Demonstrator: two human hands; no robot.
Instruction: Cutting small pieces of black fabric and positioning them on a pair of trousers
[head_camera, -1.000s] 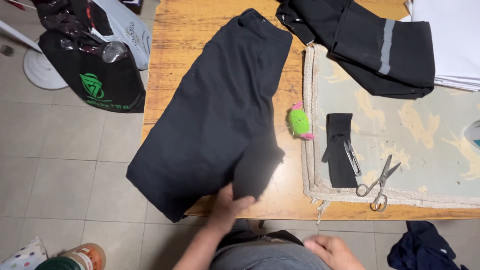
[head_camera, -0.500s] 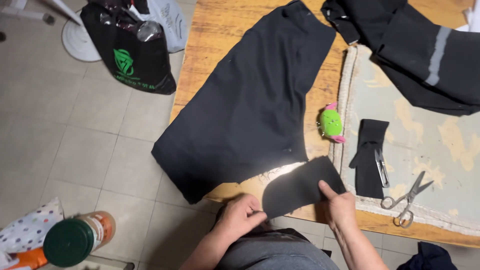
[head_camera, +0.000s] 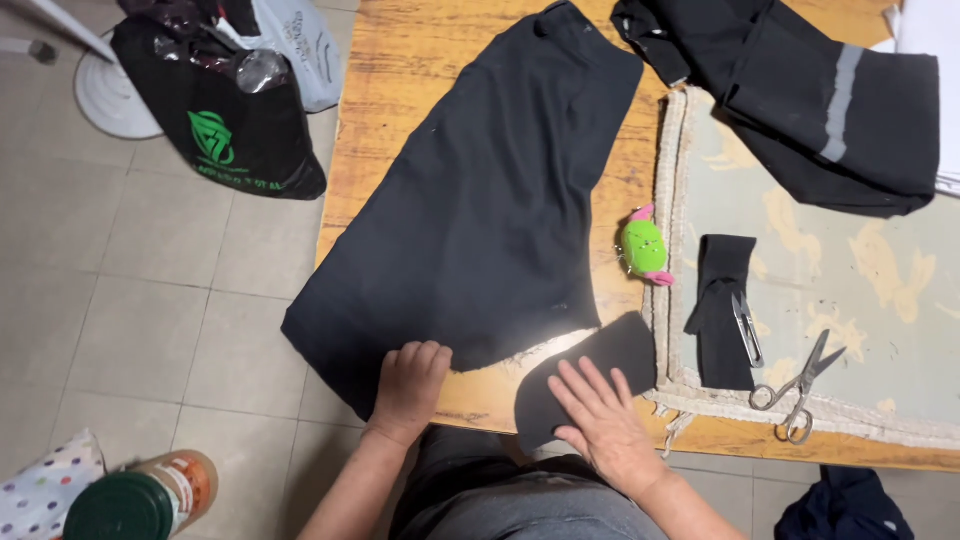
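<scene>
While both palms lie open and flat, left hand (head_camera: 408, 385) on black garment (head_camera: 490, 200), right hand (head_camera: 600, 420) on cut black piece (head_camera: 590, 370) beside it

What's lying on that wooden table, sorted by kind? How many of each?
Black cloth pieces: 4 – big garment under left hand, cut piece under right hand, folded strip, striped garment
Cutting tools: 2 – scissors, thread snips
Pincushions: 1 – green pincushion
Mats: 1 – pale mat
Total: 8
</scene>
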